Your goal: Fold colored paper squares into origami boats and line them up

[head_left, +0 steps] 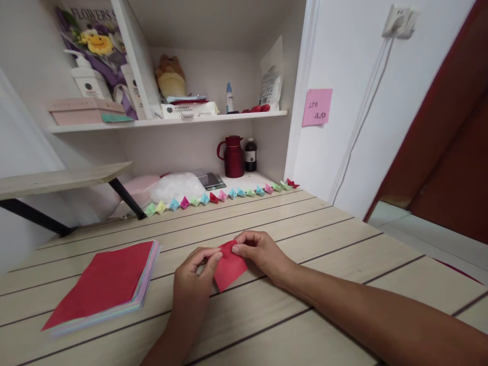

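A small piece of red paper point(230, 269) is held up just above the table between my two hands. My left hand point(196, 272) pinches its upper left edge between thumb and fingers. At the upper right edge, my right hand point(259, 253) grips the same paper with thumb and forefinger. The paper looks folded near the top, though the fingers hide part of that edge. To the left lies a thick stack of coloured paper point(104, 282) with a red sheet on top.
Small folded paper boats point(213, 197) in several colours line the table's back edge. Behind them stand a dark red jug point(234, 157) and a dark bottle point(250, 155). A raised wooden shelf point(61, 180) on black legs occupies the left back. The slatted table point(305, 315) extends under both arms.
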A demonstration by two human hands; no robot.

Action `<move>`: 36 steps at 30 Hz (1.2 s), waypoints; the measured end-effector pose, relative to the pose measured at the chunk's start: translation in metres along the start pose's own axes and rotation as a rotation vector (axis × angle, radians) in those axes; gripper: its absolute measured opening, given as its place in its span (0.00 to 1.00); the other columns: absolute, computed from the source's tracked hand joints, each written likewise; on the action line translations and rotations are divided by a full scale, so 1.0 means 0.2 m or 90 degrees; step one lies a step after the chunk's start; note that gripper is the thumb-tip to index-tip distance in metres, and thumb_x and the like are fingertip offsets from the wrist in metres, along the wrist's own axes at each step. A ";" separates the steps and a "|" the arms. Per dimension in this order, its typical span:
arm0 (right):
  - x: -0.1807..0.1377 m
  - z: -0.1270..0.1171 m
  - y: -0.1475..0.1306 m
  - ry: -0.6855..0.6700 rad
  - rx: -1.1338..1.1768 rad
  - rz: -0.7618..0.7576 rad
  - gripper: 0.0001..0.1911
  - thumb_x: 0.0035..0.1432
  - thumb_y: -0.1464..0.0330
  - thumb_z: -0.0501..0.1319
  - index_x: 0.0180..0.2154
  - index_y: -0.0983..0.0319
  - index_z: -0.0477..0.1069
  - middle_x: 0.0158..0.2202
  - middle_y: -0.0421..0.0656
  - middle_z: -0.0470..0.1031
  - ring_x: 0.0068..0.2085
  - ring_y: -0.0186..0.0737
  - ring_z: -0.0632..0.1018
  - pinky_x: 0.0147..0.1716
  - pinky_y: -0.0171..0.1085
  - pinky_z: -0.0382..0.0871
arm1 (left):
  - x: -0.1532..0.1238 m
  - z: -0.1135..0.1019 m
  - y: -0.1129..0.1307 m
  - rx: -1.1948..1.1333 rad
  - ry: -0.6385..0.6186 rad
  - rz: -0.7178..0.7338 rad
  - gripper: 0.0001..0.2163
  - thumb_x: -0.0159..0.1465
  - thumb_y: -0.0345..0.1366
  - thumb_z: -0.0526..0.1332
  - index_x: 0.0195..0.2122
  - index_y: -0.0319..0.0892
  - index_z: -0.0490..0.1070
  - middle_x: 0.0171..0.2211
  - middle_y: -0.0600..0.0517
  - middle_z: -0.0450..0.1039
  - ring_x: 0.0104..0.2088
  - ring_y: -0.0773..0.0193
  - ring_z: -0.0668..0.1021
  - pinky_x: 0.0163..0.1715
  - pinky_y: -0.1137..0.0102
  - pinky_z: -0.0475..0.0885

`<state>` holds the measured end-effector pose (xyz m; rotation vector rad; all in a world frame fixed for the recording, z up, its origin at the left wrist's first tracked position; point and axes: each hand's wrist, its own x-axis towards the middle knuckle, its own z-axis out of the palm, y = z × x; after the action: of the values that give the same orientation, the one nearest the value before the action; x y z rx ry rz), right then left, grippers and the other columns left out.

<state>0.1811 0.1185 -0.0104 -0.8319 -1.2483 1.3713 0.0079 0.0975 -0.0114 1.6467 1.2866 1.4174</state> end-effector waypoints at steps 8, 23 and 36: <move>0.05 -0.08 -0.01 0.038 -0.033 0.034 0.20 0.47 0.54 0.69 0.27 0.62 0.66 0.22 0.35 0.67 0.24 0.30 0.64 0.26 0.32 0.56 | 0.00 0.01 0.02 -0.160 -0.071 -0.130 0.26 0.64 0.50 0.55 0.56 0.37 0.62 0.22 0.52 0.78 0.23 0.62 0.78 0.30 0.66 0.72; -0.01 -0.07 0.02 -0.037 -0.712 -0.102 0.05 0.56 0.66 0.63 0.30 0.59 0.75 0.29 0.41 0.76 0.30 0.37 0.72 0.29 0.35 0.56 | 0.00 0.02 -0.01 0.226 -0.175 0.183 0.09 0.61 0.33 0.58 0.33 0.47 0.78 0.37 0.50 0.76 0.41 0.59 0.76 0.44 0.63 0.70; 0.00 -0.23 -0.09 -0.194 -0.421 -0.181 0.09 0.62 0.71 0.58 0.41 0.58 0.76 0.41 0.43 0.74 0.45 0.39 0.74 0.47 0.39 0.66 | 0.01 0.03 -0.04 0.330 -0.307 0.167 0.09 0.60 0.31 0.60 0.37 0.50 0.79 0.41 0.50 0.76 0.44 0.55 0.75 0.48 0.57 0.68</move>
<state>0.2297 0.1270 -0.0040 -0.8547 -2.0311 0.8720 0.0120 0.1023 -0.0192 2.3933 1.2372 0.7579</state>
